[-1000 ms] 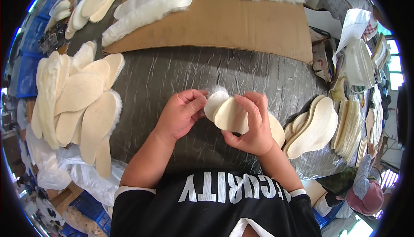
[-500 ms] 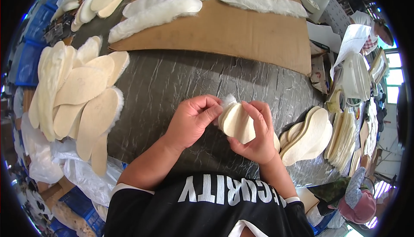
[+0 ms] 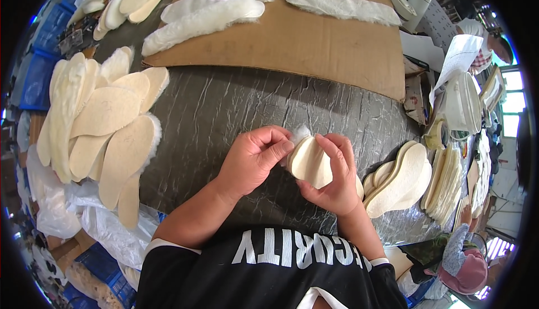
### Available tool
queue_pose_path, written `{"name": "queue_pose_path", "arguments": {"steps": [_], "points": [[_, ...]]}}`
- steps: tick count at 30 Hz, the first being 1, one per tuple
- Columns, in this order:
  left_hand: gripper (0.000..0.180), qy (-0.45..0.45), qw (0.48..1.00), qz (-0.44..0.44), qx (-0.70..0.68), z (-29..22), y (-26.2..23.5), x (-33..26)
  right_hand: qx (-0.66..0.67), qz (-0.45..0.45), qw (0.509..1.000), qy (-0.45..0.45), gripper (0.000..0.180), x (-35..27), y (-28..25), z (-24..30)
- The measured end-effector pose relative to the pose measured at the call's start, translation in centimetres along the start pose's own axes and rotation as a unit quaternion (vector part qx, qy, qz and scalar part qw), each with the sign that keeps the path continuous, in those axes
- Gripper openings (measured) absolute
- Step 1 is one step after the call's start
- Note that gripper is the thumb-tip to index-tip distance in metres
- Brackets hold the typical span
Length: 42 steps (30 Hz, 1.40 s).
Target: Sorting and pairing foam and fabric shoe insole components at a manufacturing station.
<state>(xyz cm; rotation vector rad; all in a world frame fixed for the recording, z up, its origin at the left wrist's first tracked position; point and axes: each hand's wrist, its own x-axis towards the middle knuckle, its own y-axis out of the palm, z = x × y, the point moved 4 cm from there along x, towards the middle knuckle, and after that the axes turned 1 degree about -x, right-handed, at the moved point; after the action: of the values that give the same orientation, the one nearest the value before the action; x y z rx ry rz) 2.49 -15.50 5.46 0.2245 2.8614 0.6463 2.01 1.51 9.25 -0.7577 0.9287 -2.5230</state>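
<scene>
Over the dark table, my right hand (image 3: 337,177) grips a small stack of cream insoles (image 3: 309,162), thumb on the near side and fingers over the far side. White wool fluff (image 3: 301,133) sticks out at the far left end of this stack. My left hand (image 3: 250,154) is closed in a pinch at that fluffy edge, thumb against forefinger. What lies deep between those fingertips is partly hidden. To the right of my right hand, more cream insoles (image 3: 397,180) lie in an overlapping pile on the table.
A large heap of fleece-lined insoles (image 3: 106,112) covers the table's left side. Brown cardboard (image 3: 314,45) lies at the far side, with several fluffy insoles (image 3: 342,4) on it. Stacked insoles (image 3: 443,182) and a white jug (image 3: 463,104) stand at right. A person (image 3: 463,267) is at lower right.
My hands stay nearly in place, with only a slight shift of the left fingers at the fluff. The person at lower right has moved a little.
</scene>
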Motion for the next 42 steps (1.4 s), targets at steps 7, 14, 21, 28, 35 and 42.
{"name": "queue_pose_path", "arguments": {"steps": [7, 14, 21, 28, 35, 42], "points": [[0.017, 0.009, 1.0, 0.0, 0.024, -0.3, 0.3, 0.0, 0.005, 0.0, 1.0, 0.003, 0.076, 0.0, -0.1, -0.1], [0.017, 0.018, 0.999, -0.003, 0.031, -0.4, 0.3, -0.1, 0.002, -0.003, 1.0, -0.002, 0.077, 0.0, 0.1, -0.2], [0.016, 0.045, 0.994, 0.005, 0.095, -0.9, 0.2, -0.8, 0.001, -0.028, 1.0, -0.012, 0.079, -0.4, 0.9, -0.2], [0.022, 0.007, 1.0, 0.024, -0.006, -0.6, 0.3, -1.7, -0.032, -0.067, 0.996, -0.041, 0.083, -1.6, 2.0, 0.1], [0.03, 0.031, 0.992, 0.095, 0.078, -1.8, -2.5, -3.2, -0.041, 0.02, 0.998, 0.047, 0.082, -0.6, -1.2, -1.5], [0.036, 0.041, 0.992, 0.094, 0.08, -0.9, -4.8, -4.1, 0.071, 0.23, 0.954, 0.178, 0.052, -1.4, -0.5, -3.2]]}}
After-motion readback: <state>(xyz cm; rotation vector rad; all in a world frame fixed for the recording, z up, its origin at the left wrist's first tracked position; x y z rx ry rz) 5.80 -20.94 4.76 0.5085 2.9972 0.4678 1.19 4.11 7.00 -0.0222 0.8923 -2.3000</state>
